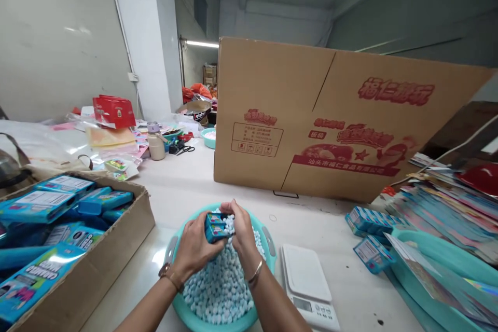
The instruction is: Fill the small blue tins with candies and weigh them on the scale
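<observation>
Over the basin (185, 314) I see the left hand (194, 246) wrapped round blue boxes (215, 229), the right hand (241, 225) half-curled, cupping pellets (229, 224) at their three o'clock.

Two bare hands (243, 225); two small blue cardboard packs (215, 232) held, others too overlapped to count; at least three round turquoise plastic basins (233, 324); countless pale blue-and-white round pellets (218, 290); one flat white plastic scale (307, 275); one large brown red-printed carton (288, 98); one beige lilac-capped bottle (156, 147); one pair of black scissors (185, 149).
</observation>
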The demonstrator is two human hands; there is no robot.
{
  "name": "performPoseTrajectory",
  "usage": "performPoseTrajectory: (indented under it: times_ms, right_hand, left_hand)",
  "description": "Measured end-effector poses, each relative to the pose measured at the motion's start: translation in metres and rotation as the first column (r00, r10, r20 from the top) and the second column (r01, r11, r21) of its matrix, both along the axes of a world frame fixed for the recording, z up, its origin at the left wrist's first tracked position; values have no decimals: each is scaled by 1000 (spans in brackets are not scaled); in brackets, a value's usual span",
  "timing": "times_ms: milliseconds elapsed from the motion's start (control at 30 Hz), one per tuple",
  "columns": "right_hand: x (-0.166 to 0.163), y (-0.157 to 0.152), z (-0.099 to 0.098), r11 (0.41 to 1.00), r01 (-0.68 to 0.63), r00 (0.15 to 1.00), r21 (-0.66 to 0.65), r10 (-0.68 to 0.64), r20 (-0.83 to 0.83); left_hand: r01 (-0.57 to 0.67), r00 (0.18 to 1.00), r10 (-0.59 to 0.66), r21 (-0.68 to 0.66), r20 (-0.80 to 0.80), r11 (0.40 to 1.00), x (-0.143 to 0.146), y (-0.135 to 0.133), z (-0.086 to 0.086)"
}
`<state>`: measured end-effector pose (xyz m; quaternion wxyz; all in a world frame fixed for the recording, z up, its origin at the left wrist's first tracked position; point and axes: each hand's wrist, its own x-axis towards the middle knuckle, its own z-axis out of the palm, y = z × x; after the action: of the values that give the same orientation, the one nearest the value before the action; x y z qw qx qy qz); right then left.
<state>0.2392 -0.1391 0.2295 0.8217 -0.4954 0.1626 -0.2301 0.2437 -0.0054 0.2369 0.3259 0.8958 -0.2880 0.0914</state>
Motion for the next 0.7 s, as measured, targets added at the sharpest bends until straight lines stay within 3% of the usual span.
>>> performPoseTrajectory:
  times_ms: [200, 333, 400, 433, 500, 600, 667, 700]
  right_hand:
    - [-3, 8, 2, 991, -111, 993, -70, 108, -47]
    - [-19, -10, 2, 939, -335, 942, -72, 333, -44]
    - [-32, -30, -10, 921, -343, 939, -183, 335, -73]
    - [-38, -41, -19, 911, -292, 956, -292, 271, -113]
    - [-48, -59, -45, 812, -203, 974, -547, 111, -197]
    - [-51, -64, -80, 602, -315, 943, -734, 112, -313]
    - [-47, -55, -91, 551, -364, 929, -751, 150, -340]
    - [-44, -48, -92, 570, -342, 936, -747, 136, -325]
  left_hand:
    - [66, 996, -66, -4, -51, 998, 1, 3, 6]
    - [103, 992, -98, 71, -74, 992, -1, 14, 22]
    - [107, 994, -97, 186, -58, 977, -2, 20, 30]
    - [115, 993, -106, 263, -51, 958, -2, 21, 32]
    - [139, 990, -121, 403, -72, 904, -3, 21, 30]
    - [154, 987, -110, 485, -119, 861, -4, 11, 15]
    - [129, 990, -87, 466, -112, 875, -5, 3, 4]
    - [112, 992, -73, 451, -104, 885, -5, -1, -1]
